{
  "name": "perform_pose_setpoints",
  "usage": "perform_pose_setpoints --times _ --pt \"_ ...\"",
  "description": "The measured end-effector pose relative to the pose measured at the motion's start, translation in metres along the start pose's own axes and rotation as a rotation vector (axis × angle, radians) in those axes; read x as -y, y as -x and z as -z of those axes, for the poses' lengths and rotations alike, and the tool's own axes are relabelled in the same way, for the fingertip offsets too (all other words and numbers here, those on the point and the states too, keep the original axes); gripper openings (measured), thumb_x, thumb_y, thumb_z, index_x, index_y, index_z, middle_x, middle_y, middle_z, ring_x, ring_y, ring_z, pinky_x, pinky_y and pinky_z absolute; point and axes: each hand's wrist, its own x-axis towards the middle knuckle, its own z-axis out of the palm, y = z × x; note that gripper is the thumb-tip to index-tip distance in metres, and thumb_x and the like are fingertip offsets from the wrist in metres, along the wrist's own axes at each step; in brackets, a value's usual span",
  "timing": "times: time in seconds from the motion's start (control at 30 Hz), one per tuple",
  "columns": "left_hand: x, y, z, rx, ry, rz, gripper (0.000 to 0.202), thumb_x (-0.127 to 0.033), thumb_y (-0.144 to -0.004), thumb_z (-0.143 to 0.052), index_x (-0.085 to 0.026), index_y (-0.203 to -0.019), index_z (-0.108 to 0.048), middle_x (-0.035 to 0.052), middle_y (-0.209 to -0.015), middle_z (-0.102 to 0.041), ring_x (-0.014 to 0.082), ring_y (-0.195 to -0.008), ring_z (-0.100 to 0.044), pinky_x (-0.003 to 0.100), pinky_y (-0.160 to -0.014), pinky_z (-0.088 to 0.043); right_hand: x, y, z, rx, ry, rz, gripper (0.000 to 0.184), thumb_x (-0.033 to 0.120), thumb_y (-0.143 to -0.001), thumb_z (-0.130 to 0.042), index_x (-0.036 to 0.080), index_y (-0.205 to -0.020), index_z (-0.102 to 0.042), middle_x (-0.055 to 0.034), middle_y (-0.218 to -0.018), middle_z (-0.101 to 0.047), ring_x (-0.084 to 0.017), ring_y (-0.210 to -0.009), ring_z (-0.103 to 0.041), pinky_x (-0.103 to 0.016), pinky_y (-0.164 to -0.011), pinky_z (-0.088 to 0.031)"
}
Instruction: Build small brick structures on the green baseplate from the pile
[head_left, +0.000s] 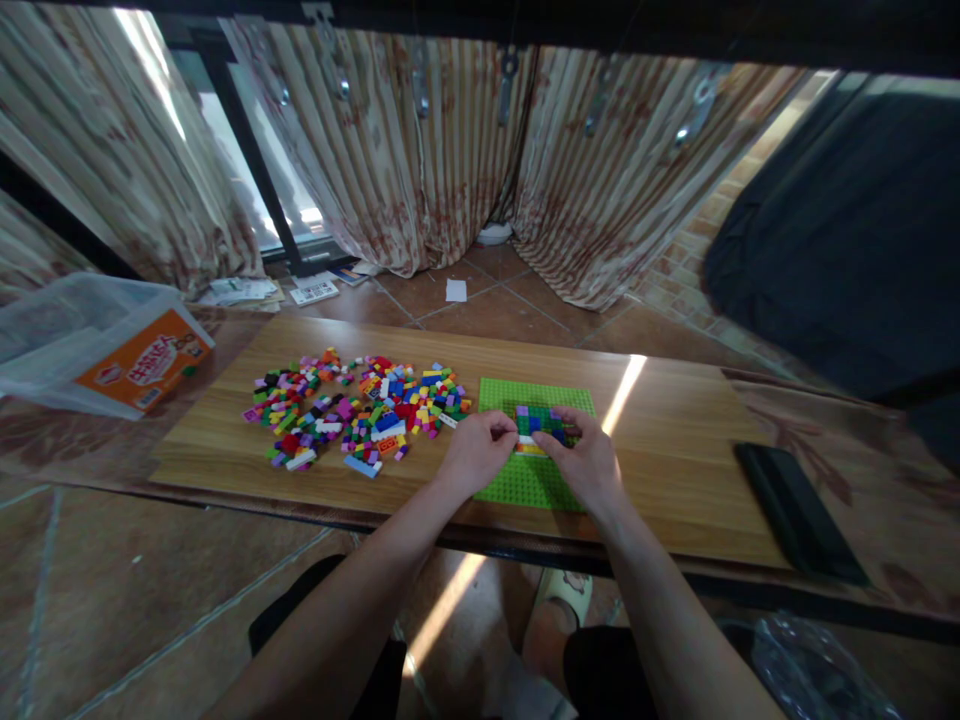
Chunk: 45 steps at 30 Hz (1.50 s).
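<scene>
A green studded baseplate (517, 490) lies on the wooden board in front of me. On its middle sits a low block of joined toy bricks (534, 420), with purple, green and blue rows and a white and a yellow row along the near side. My left hand (476, 450) is closed in a pinch at the left end of this block, by the white row. Whatever its fingertips hold is hidden. Over the block's right side my right hand (589, 460) is curled, its thumb on the near bricks and its fingers at the far right edge.
Left of the baseplate, many loose coloured bricks (390, 425) are spread over the wooden board (660, 470). A clear plastic bin (45, 350) with an orange label stands at the far left. A dark oblong object (799, 510) lies at the board's right end. Curtains (420, 170) hang behind.
</scene>
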Motion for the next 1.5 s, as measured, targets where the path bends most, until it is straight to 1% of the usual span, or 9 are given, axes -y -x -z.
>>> perform_pose_setpoints --times 0.13,0.33,0.57,0.8,0.97,1.17,1.33,1.4,1.5 --pt "-0.001 0.000 0.000 -0.001 -0.006 -0.012 0.014 -0.014 -0.078 -0.054 -0.015 -0.073 -0.067 0.0015 -0.070 -0.068 0.0139 -0.068 -0.060 0.024 -0.064 -0.044 0.000 -0.001 -0.001 0.012 -0.038 -0.025 0.053 0.045 -0.065 -0.072 0.018 -0.111 -0.063 -0.0093 -0.101 -0.067 -0.023 -0.085 -0.064 -0.041 -0.078 -0.052" --pt "-0.002 0.000 0.000 -0.008 -0.032 0.006 0.014 -0.022 -0.080 -0.058 -0.015 -0.072 -0.068 0.0017 -0.069 -0.068 0.0135 -0.065 -0.058 0.025 -0.062 -0.042 0.004 -0.003 -0.001 0.016 -0.092 -0.062 0.053 0.045 -0.063 -0.074 0.018 -0.108 -0.064 -0.0090 -0.098 -0.069 -0.022 -0.080 -0.065 -0.040 -0.074 -0.053" --pt "-0.002 -0.003 -0.004 -0.040 0.018 0.042 0.011 -0.020 -0.078 -0.061 -0.014 -0.070 -0.067 0.0023 -0.068 -0.068 0.0139 -0.066 -0.060 0.025 -0.063 -0.044 0.005 -0.003 -0.002 0.005 -0.113 -0.053 0.051 0.045 -0.062 -0.075 0.018 -0.104 -0.065 -0.0076 -0.092 -0.070 -0.020 -0.075 -0.064 -0.038 -0.070 -0.053" --pt "0.001 -0.003 -0.007 -0.052 0.033 0.059 0.010 -0.019 -0.076 -0.063 -0.015 -0.068 -0.066 0.0019 -0.066 -0.067 0.0137 -0.064 -0.059 0.025 -0.061 -0.044 0.005 -0.001 -0.001 0.036 -0.120 -0.056 0.052 0.042 -0.063 -0.075 0.018 -0.107 -0.064 -0.0085 -0.096 -0.070 -0.021 -0.078 -0.065 -0.038 -0.073 -0.053" --pt "0.001 -0.002 -0.007 -0.057 0.003 0.034 0.011 -0.020 -0.076 -0.063 -0.015 -0.066 -0.065 0.0013 -0.065 -0.066 0.0134 -0.063 -0.058 0.024 -0.061 -0.043 0.006 0.000 -0.002 0.019 -0.103 -0.045 0.052 0.043 -0.065 -0.074 0.018 -0.109 -0.063 -0.0088 -0.097 -0.069 -0.021 -0.079 -0.066 -0.039 -0.076 -0.053" --pt "0.001 -0.002 -0.005 -0.040 0.001 0.025 0.010 -0.019 -0.076 -0.063 -0.014 -0.069 -0.065 0.0020 -0.067 -0.067 0.0134 -0.064 -0.059 0.024 -0.062 -0.043 0.000 -0.002 -0.002 0.053 -0.094 -0.070 0.054 0.042 -0.063 -0.075 0.020 -0.110 -0.063 -0.0081 -0.098 -0.070 -0.022 -0.081 -0.066 -0.040 -0.077 -0.054" --pt "-0.001 -0.002 0.003 0.002 0.005 -0.021 0.015 -0.022 -0.081 -0.057 -0.014 -0.073 -0.066 0.0018 -0.068 -0.066 0.0126 -0.064 -0.058 0.023 -0.060 -0.043 0.002 -0.003 0.003 0.058 -0.138 -0.097 0.054 0.046 -0.062 -0.075 0.019 -0.108 -0.066 -0.0075 -0.097 -0.071 -0.021 -0.080 -0.066 -0.037 -0.075 -0.054" --pt "0.000 -0.003 0.010 0.007 -0.007 -0.048 0.020 -0.024 -0.084 -0.054 -0.014 -0.072 -0.066 0.0012 -0.066 -0.065 0.0124 -0.062 -0.057 0.022 -0.059 -0.042 0.004 -0.003 0.004 0.048 -0.197 -0.136 0.051 0.050 -0.066 -0.071 0.017 -0.105 -0.068 -0.0085 -0.095 -0.072 -0.020 -0.079 -0.066 -0.034 -0.072 -0.054" --pt "0.006 -0.007 0.027 -0.038 -0.005 -0.049 0.021 -0.023 -0.084 -0.052 -0.014 -0.071 -0.065 0.0008 -0.064 -0.063 0.0123 -0.061 -0.057 0.022 -0.058 -0.043 0.005 -0.006 0.003 -0.026 -0.276 -0.182 0.047 0.054 -0.071 -0.066 0.015 -0.098 -0.071 -0.0086 -0.089 -0.073 -0.018 -0.076 -0.066 -0.031 -0.067 -0.053"
